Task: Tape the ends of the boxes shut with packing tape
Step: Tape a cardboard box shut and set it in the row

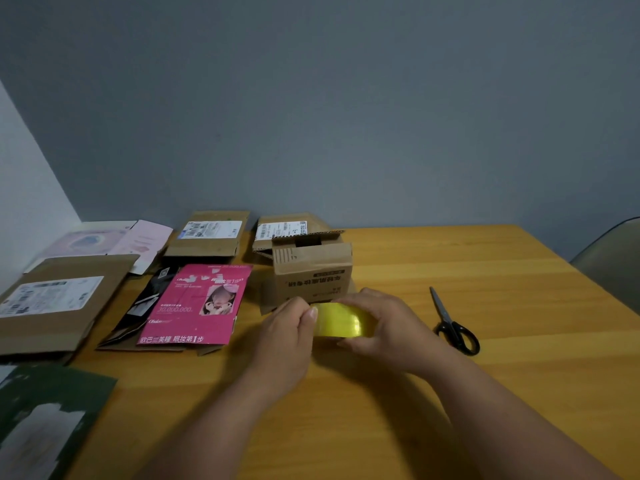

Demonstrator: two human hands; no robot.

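Here, tape roll between both hands.

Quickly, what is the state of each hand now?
Left hand: pinches the tape roll.
Right hand: holds the tape roll.

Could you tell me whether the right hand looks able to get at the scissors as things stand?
Probably yes: the scissors lie just right of the right hand with bare table between, though it must first release the tape roll.
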